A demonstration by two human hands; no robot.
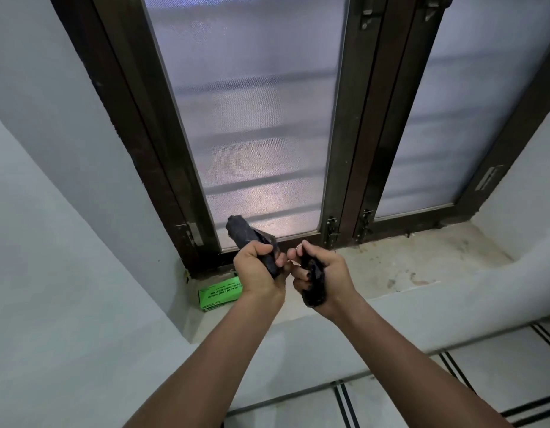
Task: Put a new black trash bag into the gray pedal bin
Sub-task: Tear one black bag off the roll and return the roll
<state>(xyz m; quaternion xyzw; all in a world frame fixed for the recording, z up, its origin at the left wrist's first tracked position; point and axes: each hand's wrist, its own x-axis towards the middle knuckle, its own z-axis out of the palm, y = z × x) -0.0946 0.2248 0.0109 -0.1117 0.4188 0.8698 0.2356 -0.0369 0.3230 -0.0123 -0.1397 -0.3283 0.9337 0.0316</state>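
Held at frame centre, over the window sill (406,270): a roll of black trash bags (249,239) clenched in the left hand (256,270), fingers curled round its lower end, upper end sticking out toward 11 o'clock; just beside it at 3 o'clock, a bunched black trash bag (313,285) gripped in the right hand (324,279), fingers wrapped round the crumple, a tail hanging out below the palm toward 6 o'clock. Cannot tell whether bag and roll are joined or already torn apart; hidden between the knuckles. Likely very light, thin, limp film: no stiffness, slippery against itself, easy to stretch or rip if yanked. Best taken near the open mouth, pinching one layer in each hand and shaking to let air in, rather than squeezing the wad. Green box (221,293) lying on the sill at 8 o'clock of the hands, close to the dark window frame (341,180) corner. Tight quarters at 12 o'clock, with frosted glass (252,118) and latches (330,231) near; wall closing in at 9 o'clock. More open room at 6 o'clock, over the tiled floor (483,366), for shaking the bag out. No gray pedal bin in view.
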